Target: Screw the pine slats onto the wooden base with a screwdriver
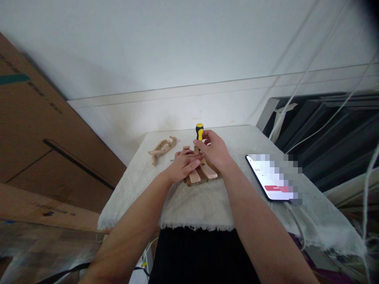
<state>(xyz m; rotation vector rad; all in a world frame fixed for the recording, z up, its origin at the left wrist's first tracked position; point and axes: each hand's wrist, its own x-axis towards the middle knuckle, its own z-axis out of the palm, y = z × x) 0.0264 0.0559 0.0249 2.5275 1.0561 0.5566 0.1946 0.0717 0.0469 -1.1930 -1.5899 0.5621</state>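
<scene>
Both bare forearms (237,221) reached away from the camera over the fringed front edge of a white cloth (192,207) that covered a small table. The left hand (182,165) lay flat on a slatted wooden piece (204,174), fingers stretched out and close together, pressing down on the slats rather than curling round them. The right hand (215,153) was just beside it, touching or nearly touching it at the fingertips, and was closed round a screwdriver (199,132) with a yellow and black handle. The screwdriver stood upright, handle on top, its thin shaft pointing down at the far end of the slatted wooden piece; the tip itself was hidden between the fingers.

That piece sat near the middle of the cloth, its pale slats running toward the camera over a darker base.

Left of the hands, and apart from them, two curved wooden parts (162,147) lay together on the cloth. On the right side of the cloth a phone (260,173) lay face up with its screen lit, well clear of the right hand. A large cardboard box (44,130) leaned at the left, and white cables (299,85) hung slanting across the right side in front of the pale wall (148,47).
</scene>
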